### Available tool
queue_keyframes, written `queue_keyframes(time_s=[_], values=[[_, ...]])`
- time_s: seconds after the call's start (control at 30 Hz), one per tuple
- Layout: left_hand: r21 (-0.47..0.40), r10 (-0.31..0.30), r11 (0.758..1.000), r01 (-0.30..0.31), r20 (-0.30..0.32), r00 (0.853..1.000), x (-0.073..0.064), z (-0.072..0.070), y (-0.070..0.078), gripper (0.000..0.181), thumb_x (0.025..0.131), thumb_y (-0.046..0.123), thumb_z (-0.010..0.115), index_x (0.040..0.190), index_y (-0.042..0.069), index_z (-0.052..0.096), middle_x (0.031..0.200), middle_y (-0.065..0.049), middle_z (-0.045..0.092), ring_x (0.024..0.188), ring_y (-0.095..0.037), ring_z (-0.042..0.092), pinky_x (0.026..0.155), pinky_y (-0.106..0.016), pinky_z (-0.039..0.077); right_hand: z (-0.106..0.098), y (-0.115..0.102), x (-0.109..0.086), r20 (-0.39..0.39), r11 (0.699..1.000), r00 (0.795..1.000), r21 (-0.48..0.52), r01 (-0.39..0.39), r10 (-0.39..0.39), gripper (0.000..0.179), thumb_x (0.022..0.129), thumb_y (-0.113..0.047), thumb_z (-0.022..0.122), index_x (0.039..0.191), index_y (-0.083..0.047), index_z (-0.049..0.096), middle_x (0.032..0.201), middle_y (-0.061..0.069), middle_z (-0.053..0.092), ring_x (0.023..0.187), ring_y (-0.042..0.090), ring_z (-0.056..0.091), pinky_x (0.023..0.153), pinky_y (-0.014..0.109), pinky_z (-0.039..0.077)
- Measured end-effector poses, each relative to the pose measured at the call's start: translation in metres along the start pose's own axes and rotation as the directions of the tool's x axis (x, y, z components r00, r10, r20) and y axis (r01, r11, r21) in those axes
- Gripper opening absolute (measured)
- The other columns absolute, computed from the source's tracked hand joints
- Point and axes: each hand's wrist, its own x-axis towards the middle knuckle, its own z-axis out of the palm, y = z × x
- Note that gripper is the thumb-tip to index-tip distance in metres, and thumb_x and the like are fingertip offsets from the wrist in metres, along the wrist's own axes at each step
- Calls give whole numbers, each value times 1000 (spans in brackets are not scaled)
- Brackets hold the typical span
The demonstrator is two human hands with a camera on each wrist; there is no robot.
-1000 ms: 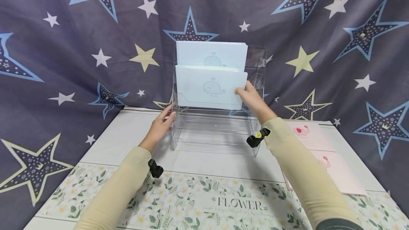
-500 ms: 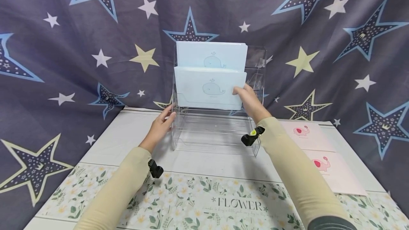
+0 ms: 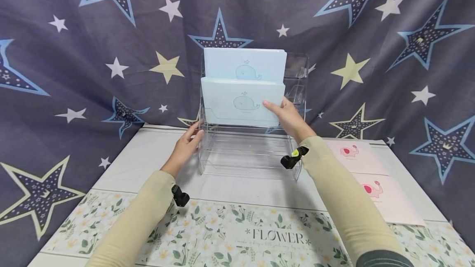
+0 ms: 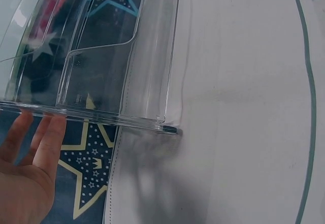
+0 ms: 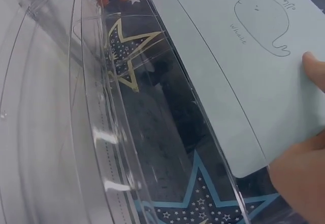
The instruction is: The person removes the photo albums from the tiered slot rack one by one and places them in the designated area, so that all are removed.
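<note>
A clear acrylic tiered rack (image 3: 241,163) stands upright on the table. Pale blue notebooks with a whale drawing sit in its upper tiers: a rear notebook (image 3: 219,63) higher up, and a front notebook (image 3: 219,104) below it. My right hand (image 3: 291,118) pinches the front notebook at its right edge, thumb on the cover and the other fingers hidden behind. In the right wrist view the thumb (image 5: 316,71) lies near the whale's tail. My left hand (image 3: 185,145) touches the rack's left side panel; in the left wrist view its fingers (image 4: 48,142) rest there, fairly straight.
Two visible pink notebooks with elephant drawings, an upper one (image 3: 365,162) and a lower one (image 3: 395,207), lie on the table at the right, partly behind the right sleeve. A floral mat strip (image 3: 222,234) runs along the front. Behind the rack hangs a star-patterned curtain (image 3: 141,44).
My right hand has shifted slightly left, with its thumb farther in over the cover. The front notebook has slid a little left and down in its tier. My left hand stays at the rack.
</note>
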Motion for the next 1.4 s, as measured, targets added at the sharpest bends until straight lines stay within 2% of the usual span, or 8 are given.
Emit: queue_keyframes(time_s=[0.13, 0.23, 0.6, 1.0, 1.4], values=[[6, 8, 1000, -8, -18, 1000, 9, 0, -19, 55, 108, 34, 49, 159, 23, 33, 147, -22, 45, 130, -40, 49, 99, -50, 51, 2, 3, 1, -15, 998, 999, 46, 38, -38, 48, 100, -29, 65, 144, -18, 49, 138, 8, 60, 125, 26, 57, 108, 41, 44], [30, 20, 999, -19, -26, 999, 11, 0, -24, 55, 107, 37, 49, 159, 26, 33, 147, -20, 46, 129, -38, 50, 98, -48, 53, 3, 4, 1, -31, 997, 998, 58, 59, -57, 50, 100, -28, 66, 145, -17, 47, 138, 9, 59, 125, 27, 56, 109, 41, 44], [48, 15, 999, -14, -27, 1000, 11, 1, -22, 57, 107, 39, 48, 159, 25, 31, 149, -18, 44, 129, -36, 50, 98, -48, 53, 7, -6, 1, -105, 991, 986, 16, 132, -129, 53, 98, -26, 68, 145, -14, 45, 136, 13, 58, 119, 31, 60, 101, 45, 50], [38, 1, 999, 0, -37, 999, 11, 1, -23, 57, 107, 40, 49, 159, 26, 31, 149, -18, 44, 129, -35, 50, 98, -48, 53, 3, -20, -4, -173, 989, 975, 25, 147, -140, 57, 97, -30, 70, 147, -19, 45, 135, 11, 58, 115, 31, 62, 99, 46, 52], [53, 11, 999, -9, -37, 999, 12, 1, -24, 57, 107, 40, 49, 159, 26, 31, 149, -18, 45, 128, -37, 52, 97, -50, 53, -11, -40, -19, -205, 972, 962, 107, 208, -183, 50, 96, -28, 71, 140, -19, 49, 132, 10, 59, 113, 27, 62, 100, 46, 51]])
